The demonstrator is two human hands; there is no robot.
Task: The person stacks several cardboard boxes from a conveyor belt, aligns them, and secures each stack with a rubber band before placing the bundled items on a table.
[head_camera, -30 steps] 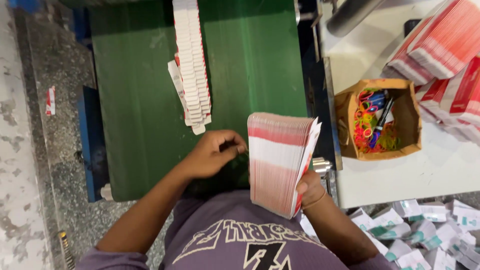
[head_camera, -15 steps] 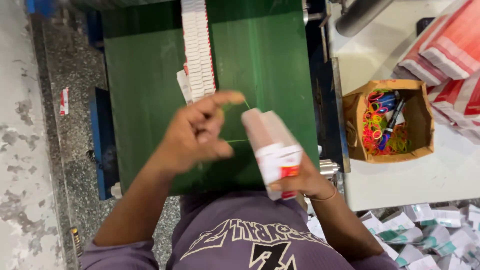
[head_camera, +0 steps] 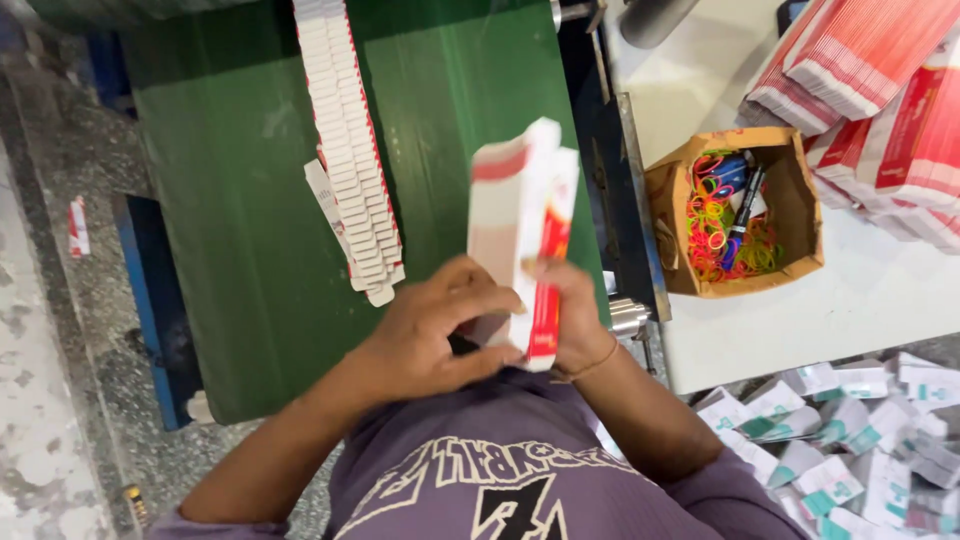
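Both my hands hold one thick stack of flat red-and-white cartons (head_camera: 520, 215), standing on end over the near part of the green conveyor belt (head_camera: 230, 230). My left hand (head_camera: 430, 335) wraps the stack's lower left side with fingers curled over it. My right hand (head_camera: 575, 320) grips the lower right edge. A long overlapping row of the same flat cartons (head_camera: 350, 150) lies on the belt to the left of the stack, running away from me.
A white table (head_camera: 860, 290) stands to the right with an open cardboard box (head_camera: 735, 210) of coloured rubber bands and pens. Bundled red-and-white carton stacks (head_camera: 880, 90) are piled at its far right. Loose teal-and-white cartons (head_camera: 850, 440) lie on the floor below.
The stack has turned from flat-faced to standing on end. My left hand rose off the belt, then came back down onto the stack's lower left side.
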